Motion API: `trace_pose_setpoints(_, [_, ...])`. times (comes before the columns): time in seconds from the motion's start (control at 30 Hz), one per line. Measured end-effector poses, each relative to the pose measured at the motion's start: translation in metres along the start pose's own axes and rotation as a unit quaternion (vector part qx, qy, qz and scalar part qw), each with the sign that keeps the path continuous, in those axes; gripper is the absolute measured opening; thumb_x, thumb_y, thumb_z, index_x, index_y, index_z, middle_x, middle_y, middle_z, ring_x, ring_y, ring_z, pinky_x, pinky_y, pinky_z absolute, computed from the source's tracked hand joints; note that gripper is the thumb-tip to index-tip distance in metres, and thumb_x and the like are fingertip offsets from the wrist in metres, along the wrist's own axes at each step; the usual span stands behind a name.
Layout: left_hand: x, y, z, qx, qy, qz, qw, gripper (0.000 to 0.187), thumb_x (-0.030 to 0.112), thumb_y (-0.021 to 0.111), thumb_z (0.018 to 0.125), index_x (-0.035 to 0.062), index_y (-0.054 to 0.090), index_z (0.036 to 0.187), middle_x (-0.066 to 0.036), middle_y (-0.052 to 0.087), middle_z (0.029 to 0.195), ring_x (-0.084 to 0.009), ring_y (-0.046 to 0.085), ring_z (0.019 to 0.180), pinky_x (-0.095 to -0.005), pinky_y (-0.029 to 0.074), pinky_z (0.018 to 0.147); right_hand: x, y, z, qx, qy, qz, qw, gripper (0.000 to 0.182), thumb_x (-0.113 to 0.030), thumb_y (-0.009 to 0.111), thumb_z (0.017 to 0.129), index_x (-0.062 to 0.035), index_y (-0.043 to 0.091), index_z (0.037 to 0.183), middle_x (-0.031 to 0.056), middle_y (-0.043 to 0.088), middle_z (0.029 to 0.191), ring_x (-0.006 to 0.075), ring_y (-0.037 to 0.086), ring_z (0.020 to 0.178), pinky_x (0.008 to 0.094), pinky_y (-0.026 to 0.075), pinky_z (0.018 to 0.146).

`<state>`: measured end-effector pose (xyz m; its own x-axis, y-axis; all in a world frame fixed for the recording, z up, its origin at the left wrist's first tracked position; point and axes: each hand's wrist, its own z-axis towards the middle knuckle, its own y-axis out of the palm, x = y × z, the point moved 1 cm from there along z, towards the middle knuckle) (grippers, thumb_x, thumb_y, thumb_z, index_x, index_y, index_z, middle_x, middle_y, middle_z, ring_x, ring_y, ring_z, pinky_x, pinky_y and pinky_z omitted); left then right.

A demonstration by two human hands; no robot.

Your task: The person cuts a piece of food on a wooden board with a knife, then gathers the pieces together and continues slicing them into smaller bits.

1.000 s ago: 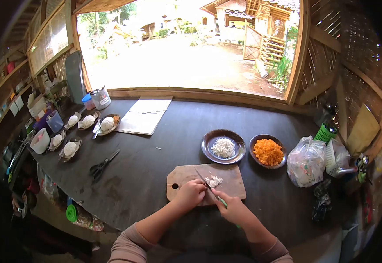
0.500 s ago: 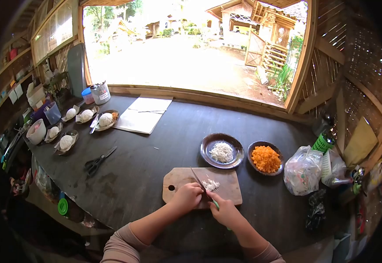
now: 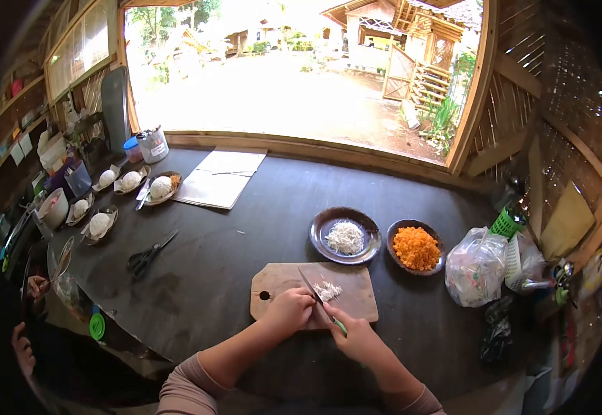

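Note:
My right hand (image 3: 353, 337) is closed round the green handle of a knife (image 3: 311, 285), whose blade points away over a wooden cutting board (image 3: 277, 277). Just left of the blade, my left hand (image 3: 289, 309) has its fingers curled on the board; whatever they hold is hidden. Thin white shreds (image 3: 328, 291) lie on the board, right of the blade. Beyond the board stands a dark plate (image 3: 320, 220) with a heap of white shreds (image 3: 345, 237). Beside it is a bowl with orange shreds (image 3: 416, 248).
Black scissors (image 3: 150, 256) and papers (image 3: 211, 190) lie on the dark table. Plates with white rice mounds (image 3: 99, 224) stand at the left. At the right are a plastic bag (image 3: 474, 270) and a green basket (image 3: 508, 223). Another person's hand (image 3: 23, 349) shows at the left edge.
The whole view has shifted slightly. Another person's hands have come into sight at the left edge. My hands and the knife stay in nearly the same place on the board.

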<state>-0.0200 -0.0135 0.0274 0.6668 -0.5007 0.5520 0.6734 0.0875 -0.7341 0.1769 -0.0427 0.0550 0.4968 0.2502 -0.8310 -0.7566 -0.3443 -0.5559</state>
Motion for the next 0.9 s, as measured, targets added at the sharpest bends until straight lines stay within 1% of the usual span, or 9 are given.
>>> trace_pose_setpoints(0.2, [-0.002,0.001,-0.001,-0.005,0.003,-0.003,1.0,0.013,0.005,0.063,0.079,-0.0012,0.072,0.087,-0.012,0.069,0.095,-0.0293,0.067,0.088,-0.0372,0.054,0.081,-0.002,0.0,0.0,-0.004,0.009,-0.014,1.0,0.042,-0.016,0.06,0.094,-0.0151,0.056,0.135,0.029,0.066,0.097,0.0456,0.063,0.097,0.0419,0.052,0.081])
trace_pose_setpoints(0.27, [-0.004,0.002,-0.001,0.006,0.013,-0.011,1.0,0.013,0.005,0.063,0.079,-0.0011,0.072,0.087,-0.012,0.069,0.095,-0.0293,0.067,0.087,-0.0373,0.054,0.08,-0.001,0.001,0.0,0.003,0.0,-0.031,1.0,0.042,-0.018,0.059,0.093,-0.0169,0.055,0.135,0.0295,0.065,0.087,0.0471,0.064,0.084,0.0501,0.052,0.074])
trace_pose_setpoints(0.5, [-0.003,0.001,-0.001,0.009,0.011,-0.011,1.0,0.013,0.006,0.063,0.079,0.0002,0.072,0.086,-0.012,0.069,0.094,-0.0298,0.067,0.086,-0.0373,0.054,0.079,0.01,0.006,0.002,0.017,-0.033,-0.035,0.999,0.042,-0.019,0.058,0.094,-0.0183,0.055,0.135,0.0294,0.064,0.087,0.0478,0.063,0.083,0.0507,0.052,0.073])
trace_pose_setpoints(0.6, [-0.002,0.001,0.0,0.005,0.005,-0.009,1.0,0.013,0.007,0.063,0.079,0.0004,0.072,0.086,-0.012,0.069,0.094,-0.0299,0.067,0.086,-0.0378,0.054,0.079,0.004,0.003,0.002,0.012,-0.027,-0.021,0.999,0.042,-0.019,0.059,0.093,-0.018,0.055,0.135,0.0292,0.064,0.088,0.0477,0.063,0.084,0.0502,0.052,0.073])
trace_pose_setpoints(0.67, [0.001,-0.001,0.0,0.009,0.018,0.013,1.0,0.014,0.007,0.063,0.079,0.0001,0.072,0.086,-0.012,0.07,0.095,-0.0299,0.067,0.087,-0.0383,0.054,0.08,-0.002,0.0,0.002,-0.007,0.023,-0.004,1.0,0.042,-0.016,0.061,0.093,-0.0152,0.056,0.134,0.0283,0.066,0.096,0.0442,0.063,0.098,0.041,0.052,0.081])
trace_pose_setpoints(0.7, [0.0,-0.001,0.001,0.009,0.018,0.013,1.0,0.014,0.007,0.063,0.079,0.0001,0.072,0.086,-0.012,0.07,0.095,-0.0299,0.067,0.087,-0.0383,0.054,0.08,-0.001,0.001,0.002,-0.006,0.024,-0.004,1.0,0.042,-0.016,0.061,0.093,-0.0152,0.056,0.134,0.0283,0.066,0.096,0.0442,0.063,0.098,0.041,0.052,0.081])
trace_pose_setpoints(0.8, [0.0,0.0,0.001,0.003,0.009,0.009,1.0,0.014,0.007,0.062,0.078,-0.0002,0.072,0.086,-0.012,0.07,0.095,-0.0298,0.067,0.087,-0.0386,0.054,0.081,0.004,0.008,0.007,0.006,0.006,-0.015,1.0,0.043,-0.015,0.06,0.092,-0.0158,0.056,0.135,0.0284,0.066,0.094,0.0449,0.064,0.094,0.0419,0.052,0.078])
trace_pose_setpoints(0.87, [0.0,0.0,0.001,-0.008,-0.006,0.021,1.0,0.014,0.007,0.063,0.078,-0.0002,0.072,0.085,-0.012,0.07,0.096,-0.0293,0.067,0.088,-0.0379,0.054,0.082,0.004,0.012,0.01,0.014,-0.011,-0.057,0.998,0.042,-0.016,0.058,0.093,-0.0173,0.055,0.135,0.03,0.064,0.087,0.0468,0.064,0.082,0.05,0.051,0.072])
trace_pose_setpoints(0.9, [0.0,0.0,0.001,-0.007,-0.005,0.022,1.0,0.014,0.007,0.063,0.078,-0.0002,0.072,0.085,-0.012,0.07,0.096,-0.0293,0.067,0.088,-0.0379,0.054,0.082,0.004,0.012,0.011,0.015,-0.012,-0.057,0.998,0.042,-0.016,0.058,0.093,-0.0173,0.055,0.135,0.03,0.064,0.087,0.0468,0.064,0.082,0.05,0.051,0.072])
